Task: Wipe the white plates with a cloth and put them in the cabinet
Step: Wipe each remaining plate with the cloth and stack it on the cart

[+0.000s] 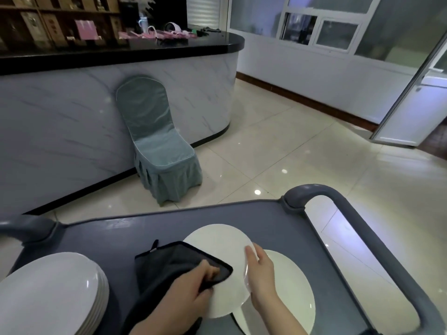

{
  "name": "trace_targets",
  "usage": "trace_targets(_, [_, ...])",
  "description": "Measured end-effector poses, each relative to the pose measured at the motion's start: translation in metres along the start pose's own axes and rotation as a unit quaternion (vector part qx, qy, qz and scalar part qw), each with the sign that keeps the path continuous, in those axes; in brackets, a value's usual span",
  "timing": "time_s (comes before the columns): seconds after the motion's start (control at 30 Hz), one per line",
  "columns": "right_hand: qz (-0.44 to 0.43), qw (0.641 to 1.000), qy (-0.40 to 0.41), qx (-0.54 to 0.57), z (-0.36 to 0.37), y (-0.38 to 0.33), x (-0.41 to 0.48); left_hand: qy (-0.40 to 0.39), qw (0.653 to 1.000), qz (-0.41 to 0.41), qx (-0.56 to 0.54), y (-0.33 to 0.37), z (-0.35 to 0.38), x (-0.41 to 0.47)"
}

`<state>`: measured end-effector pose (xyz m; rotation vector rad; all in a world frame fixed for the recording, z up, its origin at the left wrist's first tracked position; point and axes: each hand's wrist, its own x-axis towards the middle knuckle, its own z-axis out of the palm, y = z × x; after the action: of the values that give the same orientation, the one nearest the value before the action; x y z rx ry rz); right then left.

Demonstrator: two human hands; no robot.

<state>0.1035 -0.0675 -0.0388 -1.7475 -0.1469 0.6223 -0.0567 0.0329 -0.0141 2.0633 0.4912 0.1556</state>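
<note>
A white plate point(219, 245) is held tilted above the grey cart top point(116, 235). My right hand point(260, 274) grips its right rim. My left hand point(191, 290) holds a dark cloth point(174, 259) and presses it against the plate's face. Under the held plate lies another white plate point(294, 293) flat on the cart. A stack of several white plates point(52, 293) sits at the cart's near left corner. No cabinet is in view.
The cart has a raised grey handle point(362, 228) on its right side. A chair with a green cover point(157, 146) stands against a marble-front counter point(60, 122) ahead. A shiny tiled floor point(302, 153) and an open door point(408, 105) lie to the right.
</note>
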Motion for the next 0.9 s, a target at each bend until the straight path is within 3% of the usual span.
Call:
trace_targets(0.07, [-0.009,1.0,0.007,0.003,0.002,-0.006,0.002,0.002,0.994,0.068,0.084,-0.002,0.002,-0.005])
trace_targets(0.13, [-0.013,1.0,0.008,0.011,0.003,-0.01,-0.001,0.025,0.992,0.086,0.093,-0.004,-0.004,-0.006])
trace_targets(0.23, [-0.007,0.999,-0.006,0.036,0.006,-0.013,-0.006,0.06,0.965,0.111,0.23,-0.011,-0.012,-0.005])
trace_targets(0.4, [-0.034,0.997,0.009,0.067,0.007,-0.027,-0.011,0.012,0.934,0.159,0.32,0.005,0.0,-0.016])
trace_targets(0.57, [0.014,0.995,-0.021,0.1,0.018,-0.026,-0.022,-0.036,0.936,0.116,0.329,0.009,0.01,0.008])
trace_targets(0.77, [-0.024,0.995,-0.014,0.098,0.014,-0.035,-0.031,0.082,0.934,-0.038,0.345,-0.001,-0.015,0.024])
trace_targets(0.9, [-0.037,0.991,0.004,0.126,0.004,-0.05,-0.026,0.143,0.924,0.043,0.352,0.01,-0.015,-0.003])
